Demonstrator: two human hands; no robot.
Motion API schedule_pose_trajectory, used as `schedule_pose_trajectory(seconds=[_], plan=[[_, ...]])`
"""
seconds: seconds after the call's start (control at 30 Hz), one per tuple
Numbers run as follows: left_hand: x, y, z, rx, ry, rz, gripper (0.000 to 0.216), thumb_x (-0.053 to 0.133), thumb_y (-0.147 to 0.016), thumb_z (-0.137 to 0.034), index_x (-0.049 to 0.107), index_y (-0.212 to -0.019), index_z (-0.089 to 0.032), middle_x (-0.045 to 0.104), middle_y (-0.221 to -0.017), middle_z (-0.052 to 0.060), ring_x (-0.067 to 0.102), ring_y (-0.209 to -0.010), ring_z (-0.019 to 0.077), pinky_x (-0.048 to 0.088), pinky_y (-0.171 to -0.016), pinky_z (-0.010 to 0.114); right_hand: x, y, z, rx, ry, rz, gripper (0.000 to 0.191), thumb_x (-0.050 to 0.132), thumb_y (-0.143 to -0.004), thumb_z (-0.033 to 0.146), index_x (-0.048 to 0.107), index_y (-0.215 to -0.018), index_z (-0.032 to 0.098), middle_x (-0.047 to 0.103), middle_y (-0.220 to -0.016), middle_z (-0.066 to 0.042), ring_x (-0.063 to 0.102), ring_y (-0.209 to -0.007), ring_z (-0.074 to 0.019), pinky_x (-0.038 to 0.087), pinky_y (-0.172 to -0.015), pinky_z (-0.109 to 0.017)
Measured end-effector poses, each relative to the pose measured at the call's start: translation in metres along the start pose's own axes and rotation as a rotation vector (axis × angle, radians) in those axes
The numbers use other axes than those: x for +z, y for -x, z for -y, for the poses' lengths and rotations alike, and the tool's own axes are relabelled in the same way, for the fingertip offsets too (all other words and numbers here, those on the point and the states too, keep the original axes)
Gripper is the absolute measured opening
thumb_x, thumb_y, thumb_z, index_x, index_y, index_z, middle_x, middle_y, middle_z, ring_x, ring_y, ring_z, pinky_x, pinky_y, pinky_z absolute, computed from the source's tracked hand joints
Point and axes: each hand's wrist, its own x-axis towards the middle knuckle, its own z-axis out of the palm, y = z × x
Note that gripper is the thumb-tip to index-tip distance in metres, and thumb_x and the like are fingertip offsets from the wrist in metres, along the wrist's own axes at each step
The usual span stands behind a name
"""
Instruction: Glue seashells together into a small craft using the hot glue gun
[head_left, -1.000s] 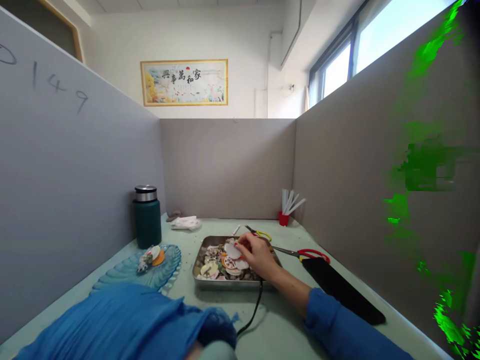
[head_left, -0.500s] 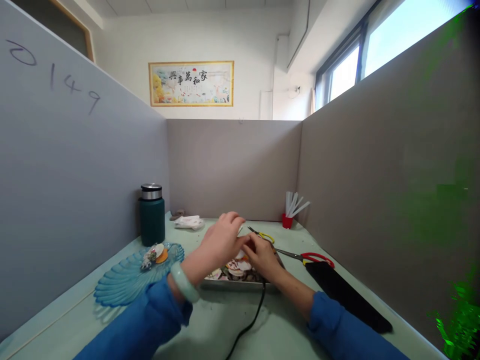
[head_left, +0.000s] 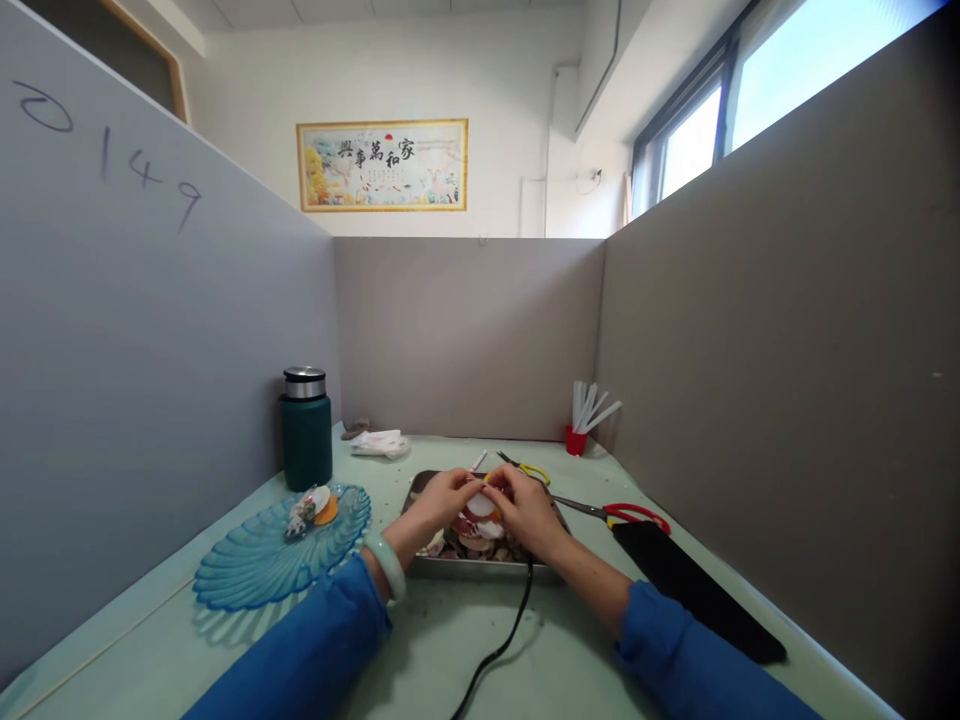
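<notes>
Both hands meet over a metal tray [head_left: 480, 568] filled with several painted shells and pebbles. My left hand [head_left: 442, 500] and my right hand [head_left: 529, 512] each pinch the edge of a white shell [head_left: 480, 504] held just above the pile. The fingers of both hands are curled closed around it. A pale bangle sits on my left wrist. A black cable [head_left: 502, 640] runs from under my right hand toward me across the table.
A blue shell-shaped glass plate [head_left: 255, 560] with a few shells lies at the left, a dark green flask [head_left: 306, 428] behind it. Red-handled scissors [head_left: 622, 514], yellow-handled snips [head_left: 525, 468], a black flat case [head_left: 694, 590] and a red cup of white sticks [head_left: 577, 436] are at the right.
My left arm came up from the near edge and its hand dropped to the tray, joining my right hand on the white shell. The camera tilted slightly.
</notes>
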Motion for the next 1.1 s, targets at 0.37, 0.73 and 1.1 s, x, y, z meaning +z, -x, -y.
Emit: schedule_pose_trajectory(seconds=[0.37,0.73,1.1], plan=[[0.006,-0.008,0.021,0.094,0.027,-0.117,0.032,0.054,-0.074,-0.045,0.056,-0.078,-0.013,0.055,-0.067,0.001,0.054,-0.058,0.0116,0.043,-0.046,0.018,0.001,0.002,-0.003,-0.010,0.029,0.051,0.010,0.052,-0.083,0.025,0.060,-0.083,0.019,0.065,-0.075,-0.002,0.057,-0.068,-0.0146,0.041,-0.063,-0.025],[0.014,0.002,0.011,-0.045,0.270,0.011,0.027,0.044,-0.083,-0.044,0.044,-0.085,-0.017,0.057,-0.056,-0.001,0.056,-0.044,0.0145,0.043,-0.039,0.024,0.001,0.003,0.003,-0.051,-0.005,0.080,0.011,0.051,-0.084,0.027,0.059,-0.085,0.019,0.066,-0.077,-0.002,0.059,-0.071,-0.0152,0.042,-0.065,-0.025],[0.011,-0.004,0.019,0.014,0.030,-0.110,0.024,0.042,-0.083,-0.040,0.046,-0.077,-0.017,0.048,-0.053,-0.004,0.045,-0.041,0.0101,0.032,-0.039,0.020,0.003,0.004,0.003,-0.036,-0.019,0.124,0.012,0.050,-0.085,0.028,0.057,-0.088,0.018,0.065,-0.072,-0.001,0.060,-0.066,-0.0141,0.041,-0.061,-0.023]])
